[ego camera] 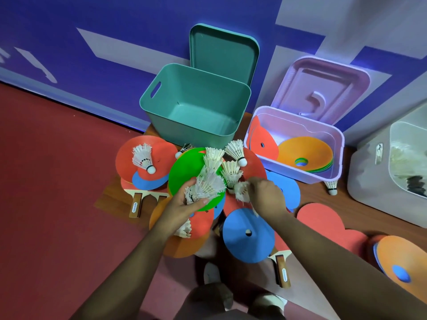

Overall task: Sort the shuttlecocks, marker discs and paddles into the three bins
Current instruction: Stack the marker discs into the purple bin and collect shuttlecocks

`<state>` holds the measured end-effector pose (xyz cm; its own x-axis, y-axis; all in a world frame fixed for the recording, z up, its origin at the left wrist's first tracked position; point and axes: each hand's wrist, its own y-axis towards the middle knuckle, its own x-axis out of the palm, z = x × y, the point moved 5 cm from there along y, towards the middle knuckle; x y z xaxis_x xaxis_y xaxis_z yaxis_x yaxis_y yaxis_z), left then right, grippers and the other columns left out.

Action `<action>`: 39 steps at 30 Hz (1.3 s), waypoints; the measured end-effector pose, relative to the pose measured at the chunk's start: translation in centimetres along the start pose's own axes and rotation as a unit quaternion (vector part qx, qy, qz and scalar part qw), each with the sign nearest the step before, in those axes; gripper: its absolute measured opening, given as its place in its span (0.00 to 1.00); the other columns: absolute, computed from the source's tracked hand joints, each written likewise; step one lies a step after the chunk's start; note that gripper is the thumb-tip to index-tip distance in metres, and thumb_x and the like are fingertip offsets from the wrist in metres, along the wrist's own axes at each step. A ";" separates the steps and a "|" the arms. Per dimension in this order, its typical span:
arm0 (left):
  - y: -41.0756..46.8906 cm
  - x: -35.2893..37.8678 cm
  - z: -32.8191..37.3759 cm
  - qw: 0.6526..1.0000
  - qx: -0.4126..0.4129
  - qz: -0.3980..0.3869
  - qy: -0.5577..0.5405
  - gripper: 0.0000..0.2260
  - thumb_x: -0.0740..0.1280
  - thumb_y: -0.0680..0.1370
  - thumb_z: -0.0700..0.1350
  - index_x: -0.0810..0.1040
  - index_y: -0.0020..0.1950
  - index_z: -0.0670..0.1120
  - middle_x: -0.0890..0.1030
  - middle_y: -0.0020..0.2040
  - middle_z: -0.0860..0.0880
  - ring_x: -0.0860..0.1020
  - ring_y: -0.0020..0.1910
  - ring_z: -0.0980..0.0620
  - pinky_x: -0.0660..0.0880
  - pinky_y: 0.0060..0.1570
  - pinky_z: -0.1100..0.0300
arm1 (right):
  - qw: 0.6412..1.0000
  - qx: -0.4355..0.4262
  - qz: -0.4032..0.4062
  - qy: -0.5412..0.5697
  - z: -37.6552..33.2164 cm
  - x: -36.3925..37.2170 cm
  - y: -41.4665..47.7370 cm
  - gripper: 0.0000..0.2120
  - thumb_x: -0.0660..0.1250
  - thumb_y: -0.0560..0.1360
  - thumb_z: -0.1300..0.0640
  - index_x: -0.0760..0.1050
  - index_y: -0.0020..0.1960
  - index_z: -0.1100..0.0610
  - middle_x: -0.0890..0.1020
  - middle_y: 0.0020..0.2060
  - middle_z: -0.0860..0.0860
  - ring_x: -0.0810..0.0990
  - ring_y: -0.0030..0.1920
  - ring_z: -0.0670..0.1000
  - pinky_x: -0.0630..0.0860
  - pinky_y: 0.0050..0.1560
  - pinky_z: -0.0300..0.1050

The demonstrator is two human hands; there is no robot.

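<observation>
Red floor (57, 181) meets a purple wall (115, 31), with a low wooden desk (307, 197) carrying 3 bins. From the head view, the teal bin (161, 112) holds nothing, the lilac bin (288, 174) holds stacked marker discs (305, 151), and the translucent bin (369, 181) sits far right. The left hand (184, 205) has its fingers (201, 200) curled round a bunch of shuttlecocks (205, 187) over the green disc (184, 172). The right hand (265, 195) has its fingers (254, 181) closed on 1 shuttlecock (241, 192) just beside the bunch. Loose discs cover the pile, and 2 paddle handles (135, 204) stick out from under them.
</observation>
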<state>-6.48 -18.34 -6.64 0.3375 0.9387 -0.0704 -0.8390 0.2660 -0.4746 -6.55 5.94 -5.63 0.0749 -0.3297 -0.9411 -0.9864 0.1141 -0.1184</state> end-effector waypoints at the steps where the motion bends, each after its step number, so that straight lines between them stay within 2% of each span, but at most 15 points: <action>1: 0.1 0.1 0.0 1.000 0.003 -0.003 0.003 0.26 0.74 0.73 0.49 0.68 0.66 0.64 0.78 0.65 0.53 0.80 0.56 0.59 0.75 0.50 0.68 | 0.997 0.011 0.025 0.071 0.1 -1.1 0.3 0.06 0.60 0.77 0.59 0.74 0.44 0.58 0.79 0.34 0.57 0.77 0.36 0.60 0.68 0.32 0.49; 6: 0.2 1.2 1.4 0.999 0.017 -0.032 -0.015 0.22 0.73 0.74 0.44 0.71 0.61 0.64 0.81 0.58 0.59 0.79 0.59 0.58 0.76 0.57 0.62 | 0.960 -0.030 0.040 0.275 -1.2 -7.0 1.4 0.08 0.62 0.79 0.59 0.74 0.41 0.56 0.77 0.31 0.54 0.73 0.33 0.54 0.69 0.36 0.47; 9: 0.4 2.3 2.8 0.998 0.034 -0.054 -0.010 0.23 0.73 0.74 0.41 0.71 0.61 0.63 0.78 0.63 0.55 0.79 0.58 0.60 0.76 0.56 0.66 | 0.956 -0.095 -0.004 0.277 -2.3 -8.9 1.2 0.07 0.62 0.79 0.59 0.77 0.44 0.57 0.79 0.34 0.55 0.75 0.35 0.54 0.72 0.39 0.50; 11: 0.6 3.1 3.8 0.996 0.049 -0.072 0.002 0.24 0.74 0.73 0.42 0.71 0.62 0.62 0.74 0.68 0.51 0.79 0.59 0.60 0.75 0.59 0.63 | 0.965 -0.128 -0.048 0.225 -2.6 -9.0 0.8 0.07 0.62 0.78 0.60 0.76 0.42 0.60 0.77 0.32 0.54 0.73 0.34 0.53 0.73 0.39 0.51; 13: 0.6 4.0 4.8 0.992 0.066 -0.097 0.048 0.25 0.77 0.71 0.49 0.71 0.62 0.64 0.71 0.70 0.51 0.76 0.63 0.58 0.72 0.66 0.56 | 0.969 -0.147 -0.054 0.189 -2.6 -9.2 0.3 0.08 0.62 0.76 0.62 0.73 0.39 0.62 0.73 0.29 0.53 0.69 0.33 0.54 0.71 0.37 0.51; 16: 0.7 5.5 5.7 0.987 0.078 -0.107 0.094 0.28 0.77 0.64 0.62 0.70 0.61 0.70 0.70 0.70 0.56 0.70 0.70 0.55 0.67 0.70 0.49 | 0.969 -0.144 -0.039 0.196 -2.3 -10.4 -0.4 0.07 0.60 0.76 0.63 0.76 0.43 0.62 0.78 0.34 0.56 0.74 0.36 0.55 0.74 0.41 0.52; 19: 0.8 6.8 6.2 0.985 0.082 -0.093 0.122 0.31 0.77 0.62 0.67 0.69 0.61 0.70 0.74 0.68 0.55 0.73 0.67 0.53 0.69 0.68 0.46 | 0.946 -0.094 -0.083 0.300 -1.2 -11.7 -1.1 0.12 0.56 0.73 0.66 0.79 0.44 0.64 0.81 0.38 0.56 0.76 0.37 0.52 0.73 0.43 0.46; 21: 0.6 8.1 7.4 0.985 0.088 -0.082 0.121 0.28 0.77 0.65 0.62 0.69 0.61 0.70 0.76 0.64 0.57 0.76 0.63 0.57 0.72 0.65 0.52 | 0.919 -0.038 -0.096 0.379 0.2 -12.8 -1.6 0.16 0.57 0.74 0.54 0.75 0.41 0.66 0.76 0.34 0.55 0.72 0.35 0.51 0.72 0.41 0.48; 23: 0.3 9.9 9.1 0.985 0.098 -0.074 0.119 0.25 0.77 0.69 0.55 0.70 0.60 0.68 0.79 0.60 0.57 0.78 0.57 0.60 0.74 0.57 0.61 | 0.920 -0.031 -0.093 0.379 1.8 -13.9 -2.1 0.25 0.60 0.76 0.44 0.74 0.43 0.68 0.72 0.35 0.59 0.72 0.35 0.56 0.75 0.42 0.56; 26: 0.2 13.9 12.0 0.980 0.132 -0.084 0.124 0.27 0.77 0.71 0.45 0.69 0.64 0.59 0.79 0.56 0.55 0.79 0.51 0.59 0.74 0.49 0.68 | 0.945 -0.064 -0.041 0.319 4.9 -15.8 -2.7 0.20 0.64 0.79 0.50 0.76 0.45 0.70 0.74 0.41 0.65 0.77 0.40 0.63 0.76 0.45 0.63; 29: 0.7 18.6 14.9 0.965 0.166 -0.098 0.176 0.31 0.77 0.71 0.41 0.66 0.68 0.56 0.76 0.62 0.53 0.75 0.57 0.61 0.70 0.54 0.74 | 0.943 -0.055 0.007 0.328 9.7 -17.9 -2.8 0.15 0.65 0.76 0.55 0.78 0.46 0.68 0.78 0.43 0.65 0.79 0.44 0.64 0.75 0.48 0.66; 32: 1.7 23.2 17.6 0.935 0.212 -0.096 0.269 0.37 0.74 0.73 0.42 0.58 0.75 0.55 0.64 0.72 0.56 0.64 0.70 0.61 0.59 0.61 0.78 | 0.930 -0.018 0.035 0.364 15.4 -20.3 -3.1 0.14 0.66 0.77 0.54 0.77 0.59 0.61 0.81 0.48 0.54 0.79 0.46 0.53 0.75 0.58 0.55; 34: 2.3 26.4 19.1 0.922 0.215 -0.096 0.306 0.40 0.72 0.75 0.42 0.52 0.78 0.54 0.62 0.71 0.55 0.65 0.69 0.56 0.62 0.65 0.70 | 0.917 0.005 0.062 0.395 19.5 -21.9 -3.3 0.21 0.68 0.76 0.52 0.70 0.67 0.53 0.79 0.50 0.50 0.78 0.47 0.48 0.76 0.57 0.50; 36: 2.8 29.8 20.6 0.924 0.211 -0.081 0.308 0.38 0.73 0.74 0.43 0.53 0.77 0.55 0.68 0.66 0.50 0.75 0.60 0.46 0.72 0.60 0.56 | 0.909 0.013 0.093 0.405 23.2 -23.2 -3.7 0.19 0.69 0.75 0.51 0.69 0.63 0.52 0.79 0.47 0.54 0.78 0.43 0.48 0.77 0.50 0.51; 39: 3.4 35.2 22.6 0.922 0.229 -0.069 0.304 0.28 0.74 0.73 0.44 0.63 0.68 0.48 0.72 0.60 0.49 0.75 0.56 0.45 0.72 0.56 0.54 | 0.899 0.034 0.124 0.420 28.5 -24.9 -4.6 0.10 0.67 0.77 0.56 0.69 0.56 0.55 0.76 0.37 0.53 0.73 0.33 0.45 0.72 0.35 0.39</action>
<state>-7.06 20.55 9.08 0.5141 0.6295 -0.5826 -0.8160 0.5683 -0.1059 0.25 40.29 9.33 -0.3099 -0.8740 -0.3744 -0.9445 0.3282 0.0158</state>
